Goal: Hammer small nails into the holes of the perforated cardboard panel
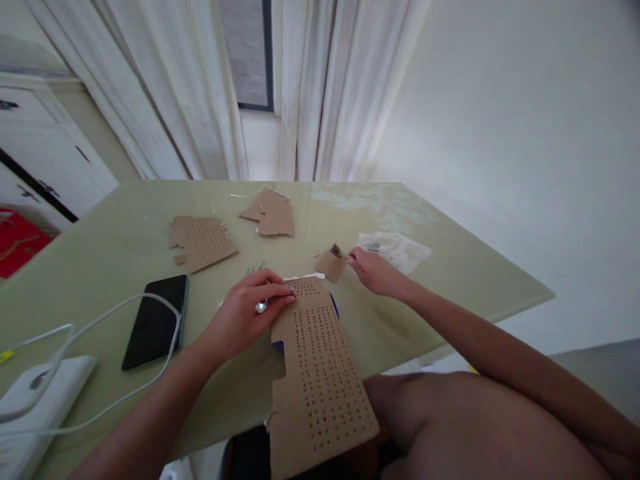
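A long strip of brown cardboard [325, 360], punched with rows of small holes, reaches from the tabletop out past its front edge. My left hand [255, 303] is at its far left end, thumb and index finger pinched on something small and thin, perhaps a nail, against the cardboard. Something shiny [261, 307] shows beneath those fingers. To the right, my right hand [373, 270] grips the handle of what looks like a small hammer [337, 251], its dark head above a small cardboard square [331, 265]. Part of a blue object [334, 305] shows under the strip.
Another holed cardboard piece [205, 241] and torn cardboard scraps [275, 212] lie farther back. A clear plastic bag [395, 252] rests beyond my right hand. A phone [156, 323], a white cable [176, 320] and a power strip [50, 393] occupy the left side. Thin nails [256, 268] lie behind my left hand.
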`<state>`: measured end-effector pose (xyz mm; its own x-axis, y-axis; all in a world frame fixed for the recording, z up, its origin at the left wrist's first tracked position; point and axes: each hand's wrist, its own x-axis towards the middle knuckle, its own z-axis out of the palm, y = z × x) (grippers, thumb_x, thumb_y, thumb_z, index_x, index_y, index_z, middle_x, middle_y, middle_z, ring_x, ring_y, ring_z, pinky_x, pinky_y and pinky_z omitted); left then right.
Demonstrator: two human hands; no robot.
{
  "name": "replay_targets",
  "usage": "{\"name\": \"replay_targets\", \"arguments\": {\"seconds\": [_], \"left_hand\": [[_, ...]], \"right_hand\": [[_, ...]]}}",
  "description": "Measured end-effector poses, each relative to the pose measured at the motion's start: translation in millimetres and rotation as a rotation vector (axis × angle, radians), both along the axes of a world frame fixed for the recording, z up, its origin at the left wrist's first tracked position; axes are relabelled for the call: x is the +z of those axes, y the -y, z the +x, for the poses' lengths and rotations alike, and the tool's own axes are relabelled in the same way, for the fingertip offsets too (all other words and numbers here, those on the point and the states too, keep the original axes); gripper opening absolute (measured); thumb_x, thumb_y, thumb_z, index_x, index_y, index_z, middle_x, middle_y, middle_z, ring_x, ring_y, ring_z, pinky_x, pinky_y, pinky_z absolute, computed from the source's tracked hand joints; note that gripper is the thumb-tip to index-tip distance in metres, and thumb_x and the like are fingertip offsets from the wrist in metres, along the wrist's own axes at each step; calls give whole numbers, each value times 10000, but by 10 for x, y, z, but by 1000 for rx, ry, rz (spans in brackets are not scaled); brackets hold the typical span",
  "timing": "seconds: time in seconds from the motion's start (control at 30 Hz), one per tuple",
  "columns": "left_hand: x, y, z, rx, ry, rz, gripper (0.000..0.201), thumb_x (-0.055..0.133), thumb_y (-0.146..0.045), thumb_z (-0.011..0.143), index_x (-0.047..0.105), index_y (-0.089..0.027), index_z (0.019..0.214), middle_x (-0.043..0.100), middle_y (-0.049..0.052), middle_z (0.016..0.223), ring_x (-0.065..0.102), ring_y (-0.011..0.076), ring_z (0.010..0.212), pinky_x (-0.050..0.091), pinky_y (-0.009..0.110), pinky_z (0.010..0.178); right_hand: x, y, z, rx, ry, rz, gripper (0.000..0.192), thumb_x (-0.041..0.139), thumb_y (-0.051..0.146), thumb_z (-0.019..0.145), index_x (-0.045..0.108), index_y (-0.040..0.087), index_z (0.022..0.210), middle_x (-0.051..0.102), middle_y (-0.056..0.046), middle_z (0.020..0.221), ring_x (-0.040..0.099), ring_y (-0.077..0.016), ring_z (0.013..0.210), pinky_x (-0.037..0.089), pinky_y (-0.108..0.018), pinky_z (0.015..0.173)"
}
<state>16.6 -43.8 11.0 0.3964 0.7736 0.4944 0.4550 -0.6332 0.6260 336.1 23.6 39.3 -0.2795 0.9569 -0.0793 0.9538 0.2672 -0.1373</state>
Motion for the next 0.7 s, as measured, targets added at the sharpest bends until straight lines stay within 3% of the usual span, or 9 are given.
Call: {"name": "replay_targets", "arguments": {"seconds": [0.1, 0.2, 0.33, 0.43, 0.6, 0.7], "left_hand": [[13, 3, -6, -5, -10, -21, 176, 694, -332, 1049, 850, -253, 1027, 765, 51, 1031, 717, 184, 902, 575, 315, 826], [26, 4, -12, -9, -8, -37, 189, 687, -343, 1054, 847, -250, 1022, 766, 57, 1033, 720, 186, 903, 578, 313, 818], [26, 2, -9, -5, -4, -34, 196, 688, -351, 1048, 849, -246, 1008, 773, 66, 1026, 726, 195, 900, 592, 324, 829], [33, 8, 1, -6, 11, -37, 193, 693, -348, 1045, 850, -242, 1008, 774, 68, 1029, 728, 197, 913, 594, 324, 845], [62, 28, 11, -19, 14, -41, 167, 702, -308, 1038, 836, -242, 964, 759, 50, 999, 712, 185, 890, 582, 308, 819], [67, 34, 11, -11, 13, -48, 164, 695, -306, 1040, 832, -242, 977, 758, 51, 1014, 715, 190, 907, 589, 317, 836]], "right_hand": [[349, 68, -46, 32, -107, 48, 424, 268, 372, 1189, 639, 173, 1143, 748, -113, 1025, 690, -241, 939, 451, -331, 794], [725, 271, -172, 201, -394, 43, 440, 331, 475, 1170, 665, 208, 1065, 686, -41, 849, 626, -206, 758, 406, -324, 706], [1046, 603, -383, 347, -336, 100, 342, 421, 462, 1158, 612, 231, 993, 620, -5, 783, 561, -189, 709, 336, -334, 701], [1081, 726, -501, 328, -368, 122, 321, 383, 443, 1172, 584, 236, 1031, 616, 4, 779, 555, -182, 678, 327, -332, 695], [946, 704, -575, 414, -246, 32, 301, 390, 389, 1179, 582, 218, 1022, 670, -39, 865, 601, -204, 769, 320, -340, 712], [932, 698, -559, 396, -237, 46, 307, 387, 396, 1181, 588, 214, 1037, 661, -35, 841, 598, -206, 764, 314, -342, 710]]}}
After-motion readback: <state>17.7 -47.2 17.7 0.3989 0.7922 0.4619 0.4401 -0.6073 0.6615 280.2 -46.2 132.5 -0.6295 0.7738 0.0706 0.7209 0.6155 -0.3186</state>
